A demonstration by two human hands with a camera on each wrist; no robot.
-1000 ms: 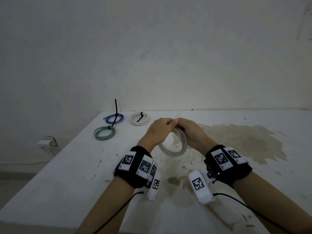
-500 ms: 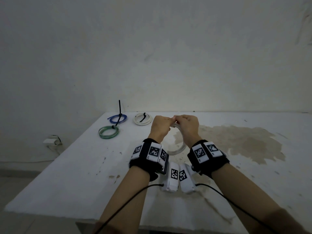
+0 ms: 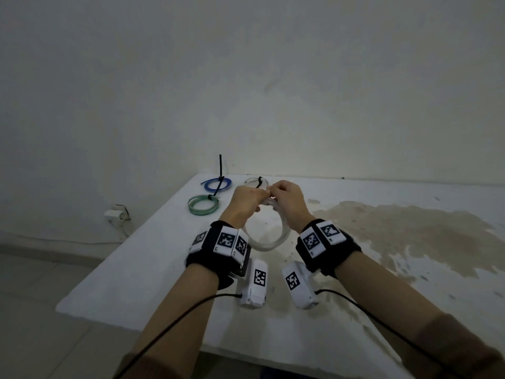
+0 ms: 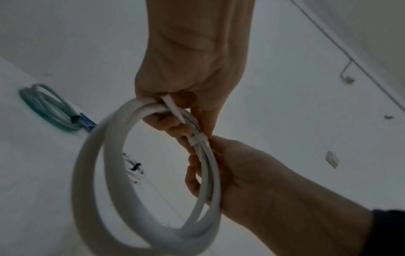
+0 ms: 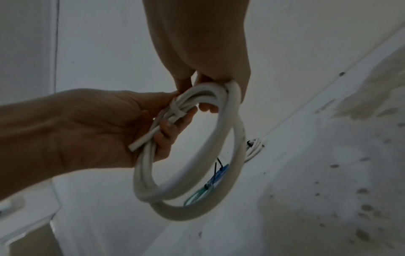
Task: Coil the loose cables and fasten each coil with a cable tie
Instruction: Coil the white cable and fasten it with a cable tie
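Observation:
Both hands hold a white cable coil (image 3: 269,243) upright above the white table (image 3: 153,269). My left hand (image 3: 246,201) grips the top of the coil, its fingers (image 4: 173,123) curled round the bundled strands and a loose cable end (image 4: 174,109). My right hand (image 3: 288,199) grips the same stretch right beside it, fingers (image 5: 208,107) hooked through the ring. A white cable tie (image 4: 197,139) wraps the strands between the two hands, also seen as the tie (image 5: 178,111) in the right wrist view. The tie's tail is hidden by the fingers.
Three tied coils lie at the far left corner: a blue coil (image 3: 217,184) with a tall black tie, a green coil (image 3: 203,205), a small white coil (image 3: 255,181). A brown stain (image 3: 396,231) covers the right of the table. A wall socket (image 3: 114,214) sits low, left of the table edge.
Both hands have lifted the coil and carried it away from me, closer to the tied coils. The wrists have come closer together, and the coil now hangs between them.

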